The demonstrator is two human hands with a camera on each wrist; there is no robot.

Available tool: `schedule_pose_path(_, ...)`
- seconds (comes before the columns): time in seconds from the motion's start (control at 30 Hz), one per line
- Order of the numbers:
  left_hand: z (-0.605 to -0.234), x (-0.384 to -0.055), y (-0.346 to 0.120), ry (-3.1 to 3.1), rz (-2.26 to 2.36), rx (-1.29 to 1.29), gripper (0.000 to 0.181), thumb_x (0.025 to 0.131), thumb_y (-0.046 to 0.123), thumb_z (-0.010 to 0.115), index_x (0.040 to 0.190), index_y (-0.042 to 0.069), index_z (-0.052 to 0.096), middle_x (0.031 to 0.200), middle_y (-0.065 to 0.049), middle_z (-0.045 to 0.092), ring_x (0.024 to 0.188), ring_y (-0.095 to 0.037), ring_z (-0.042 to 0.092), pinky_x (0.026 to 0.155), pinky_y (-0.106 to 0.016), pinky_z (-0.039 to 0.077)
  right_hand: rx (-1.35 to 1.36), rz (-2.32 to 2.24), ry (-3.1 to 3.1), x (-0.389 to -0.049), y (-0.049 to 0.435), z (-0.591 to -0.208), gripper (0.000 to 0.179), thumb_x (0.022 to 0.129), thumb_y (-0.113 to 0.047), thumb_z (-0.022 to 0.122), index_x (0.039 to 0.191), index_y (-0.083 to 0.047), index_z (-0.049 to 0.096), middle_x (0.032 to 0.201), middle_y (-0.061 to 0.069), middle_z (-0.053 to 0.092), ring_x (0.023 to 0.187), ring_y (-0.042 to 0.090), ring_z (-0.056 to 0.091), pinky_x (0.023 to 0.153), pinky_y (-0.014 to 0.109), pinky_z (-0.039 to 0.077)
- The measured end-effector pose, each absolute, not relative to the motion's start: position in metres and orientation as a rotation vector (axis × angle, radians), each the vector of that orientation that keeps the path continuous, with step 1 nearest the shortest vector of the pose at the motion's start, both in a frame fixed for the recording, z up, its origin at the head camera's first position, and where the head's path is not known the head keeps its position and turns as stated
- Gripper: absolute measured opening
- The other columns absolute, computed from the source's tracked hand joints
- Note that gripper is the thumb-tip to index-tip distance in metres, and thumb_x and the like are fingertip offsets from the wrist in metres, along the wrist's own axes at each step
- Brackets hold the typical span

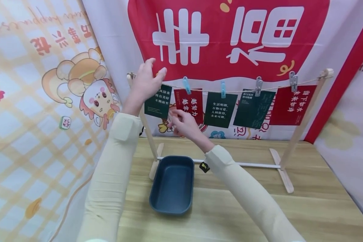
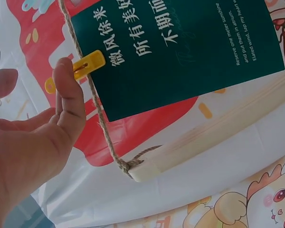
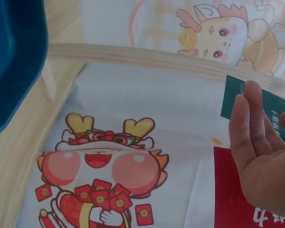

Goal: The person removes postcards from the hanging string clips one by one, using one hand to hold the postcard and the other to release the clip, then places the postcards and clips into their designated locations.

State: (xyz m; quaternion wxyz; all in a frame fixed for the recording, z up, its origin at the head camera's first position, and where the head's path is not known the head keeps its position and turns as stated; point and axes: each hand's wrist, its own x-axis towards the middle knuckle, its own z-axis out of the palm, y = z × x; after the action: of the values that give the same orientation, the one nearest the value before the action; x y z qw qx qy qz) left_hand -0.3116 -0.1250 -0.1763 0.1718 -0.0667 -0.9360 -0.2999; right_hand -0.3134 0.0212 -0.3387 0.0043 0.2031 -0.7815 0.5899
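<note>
At the left end of the string, my left hand [image 1: 146,80] is raised beside a dark green card [image 1: 158,101] with white writing. A yellow clothespin [image 2: 90,65] fastens that card to the string in the left wrist view. One finger overlaps the clothespin there; whether it touches cannot be told. Thumb and fingers stand apart. Lower down, my right hand [image 1: 184,122] is in front of a red card [image 1: 196,101], its fingers loosely bent and holding nothing. In the right wrist view, its fingers [image 3: 244,128] partly cover the green card.
More cards hang rightward: a green card [image 1: 220,111], another green card [image 1: 254,109] and a red card [image 1: 293,107]. Blue and grey clothespins hold them on the string [image 1: 242,91]. A wooden stand [image 1: 304,114] carries it. A dark blue bin [image 1: 172,185] sits on the table [image 1: 239,211].
</note>
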Motion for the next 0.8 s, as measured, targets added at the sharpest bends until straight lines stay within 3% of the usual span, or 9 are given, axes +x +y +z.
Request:
schedule_pose_path(0.23,-0.175,-0.314,-0.129,-2.69,-0.908,-0.213,0.074,0.094,0.053,0.054,0.155,0.026,0.021,0.155,-0.001,0.035,0.133,-0.018,0.044,0.106,-0.039,0.047,0.615,1.797,-2.421,-0.324,0.01,-0.339,0.042,0.103,-0.032,0.048,0.143,-0.016,0.046,0.098,0.012,0.072,0.067,0.028,0.069,0.064,0.028,0.058)
schedule_pose_path(0.47,-0.174,-0.317,-0.128,-2.702,-0.973,-0.221,0.069,0.095,0.055,0.052,0.153,0.028,0.027,0.152,0.001,0.042,0.103,-0.014,0.066,0.102,-0.037,0.05,0.582,1.86,-2.419,-0.331,0.0,-0.336,0.046,0.103,-0.026,0.047,0.147,-0.017,0.039,0.099,0.007,0.072,0.073,0.032,0.068,0.065,0.03,0.058)
schedule_pose_path(0.67,-0.175,-0.319,-0.128,-2.699,-1.085,-0.206,0.065,0.095,0.056,0.049,0.151,0.028,0.03,0.149,0.001,0.046,0.094,-0.014,0.07,0.086,-0.03,0.056,0.592,1.908,-2.351,-0.333,-0.009,-0.327,0.034,0.102,-0.02,0.047,0.136,-0.014,0.047,0.099,0.013,0.07,0.071,0.03,0.068,0.067,0.036,0.06)
schedule_pose_path(0.8,-0.175,-0.32,-0.129,-2.694,-1.143,-0.217,0.062,0.096,0.056,0.048,0.15,0.027,0.033,0.148,0.001,0.048,0.093,-0.013,0.07,0.083,-0.028,0.057,0.546,1.997,-2.296,-0.336,-0.015,-0.325,0.026,0.102,-0.018,0.047,0.128,-0.014,0.049,0.097,0.016,0.07,0.065,0.028,0.067,0.062,0.033,0.059)
